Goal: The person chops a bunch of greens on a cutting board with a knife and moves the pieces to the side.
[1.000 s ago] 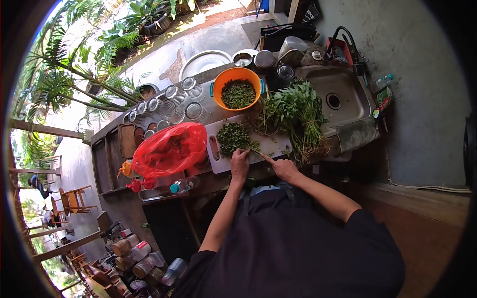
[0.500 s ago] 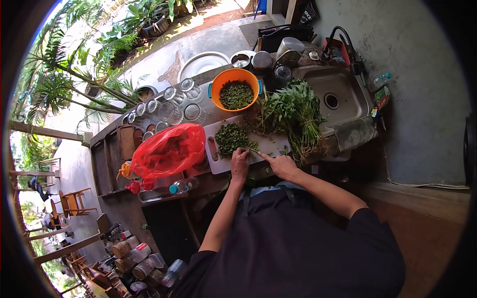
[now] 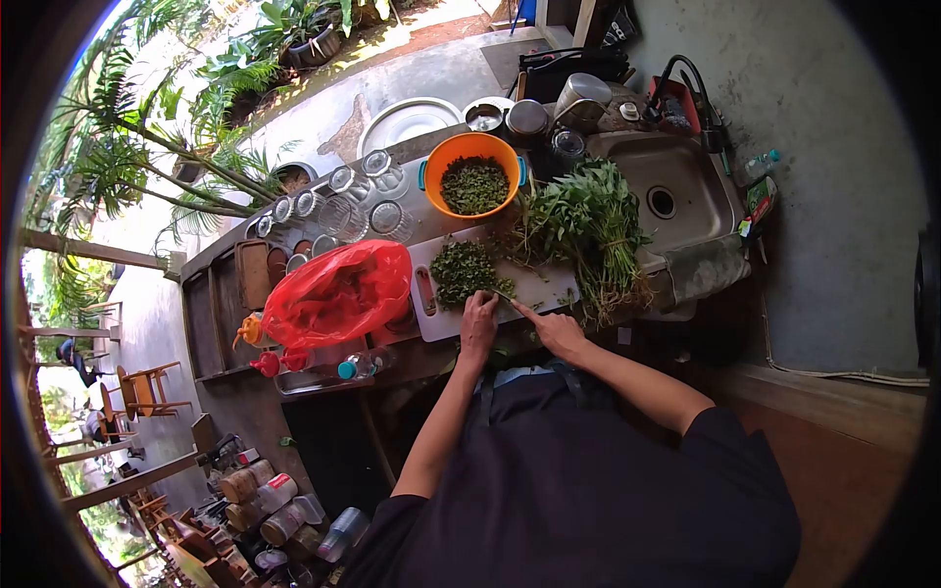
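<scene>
My right hand is closed around the handle of a small knife, its blade pointing left toward my other hand. My left hand is closed at the near edge of the white cutting board, fingers pinched on leafy greens that my hand mostly hides. Just beyond those fingers a heap of chopped greens covers the board's left half. A big bunch of uncut leafy greens with roots lies to the right, overlapping the board. Behind the board, an orange colander with blue handles holds more chopped greens.
Left of the board sits a red plastic bag, with a blue-capped bottle in front. Upturned glasses stand behind it. At right is a metal sink with a faucet. Metal pots line the back.
The whole view has shifted slightly to the right. Both hands stay at nearly the same place on the board, with the knife still beside my left fingers.
</scene>
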Tool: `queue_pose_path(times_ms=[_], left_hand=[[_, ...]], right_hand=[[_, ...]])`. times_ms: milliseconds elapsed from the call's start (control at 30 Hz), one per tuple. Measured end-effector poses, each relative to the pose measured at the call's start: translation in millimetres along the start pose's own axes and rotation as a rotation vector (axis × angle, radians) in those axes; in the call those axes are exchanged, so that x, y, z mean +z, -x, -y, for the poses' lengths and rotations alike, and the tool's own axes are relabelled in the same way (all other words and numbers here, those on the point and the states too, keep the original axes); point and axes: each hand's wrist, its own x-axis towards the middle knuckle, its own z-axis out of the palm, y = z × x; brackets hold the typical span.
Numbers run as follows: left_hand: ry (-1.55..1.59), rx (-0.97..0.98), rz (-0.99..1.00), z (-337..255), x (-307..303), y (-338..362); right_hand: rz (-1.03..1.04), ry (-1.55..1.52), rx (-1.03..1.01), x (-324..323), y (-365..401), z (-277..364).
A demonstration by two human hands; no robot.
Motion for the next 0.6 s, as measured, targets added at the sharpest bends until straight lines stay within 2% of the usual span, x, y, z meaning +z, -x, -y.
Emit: queue_pose_path(times_ms=[100,200,367,600], left_hand=[[0.009,-0.014,-0.004,0,0,1],[-0.003,-0.055,-0.017,1,4,0],[0.054,-0.135,-0.042,4,4,0],[0.076,-0.113,-0.046,5,5,2]], right_hand=[[-0.007,0.006,0.009,15,-1,-8],[-0.138,0.023,-0.082,17,1,-13],[-0.067,0.081,-0.052,11,11,-17],[-0.042,0.079,-0.016,7,5,-16]])
